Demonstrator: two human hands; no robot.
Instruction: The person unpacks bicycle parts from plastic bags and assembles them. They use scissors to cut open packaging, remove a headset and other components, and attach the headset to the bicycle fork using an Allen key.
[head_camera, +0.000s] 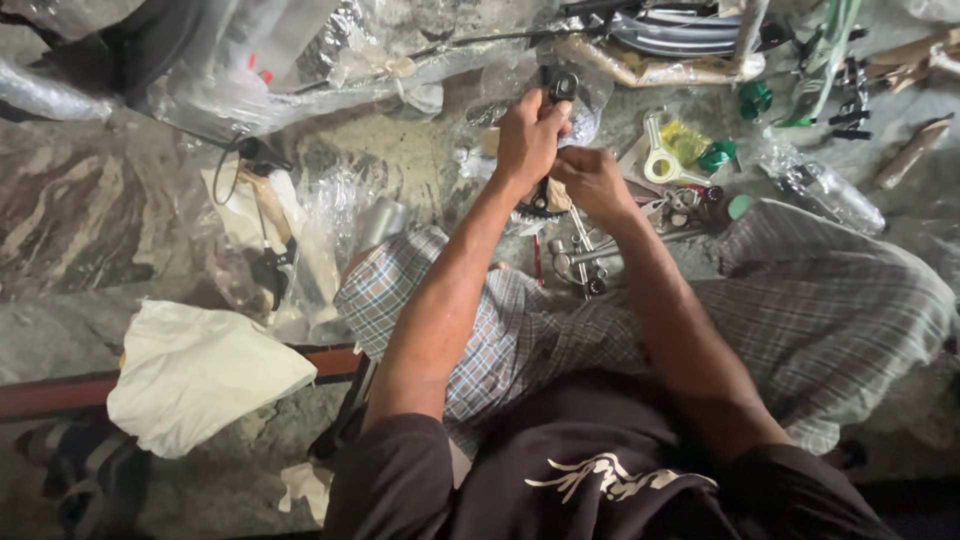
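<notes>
I sit on the floor with a checked cloth over my legs. My left hand (528, 132) is closed around a black bicycle crank arm (560, 86), whose far end sticks up past my fingers. My right hand (592, 180) is closed just below it, at the toothed chainring end (532, 208) of the same part; what its fingers pinch is hidden. Chrome spanners and metal parts (582, 262) lie on the floor under my hands.
Clear plastic wrapping (300, 70) covers bicycle parts at the top left. A white cloth (195, 372) lies at the left beside a reddish bar (50, 392). A white tool (660, 158), green caps (756, 98) and a plastic bottle (825, 188) lie at the right.
</notes>
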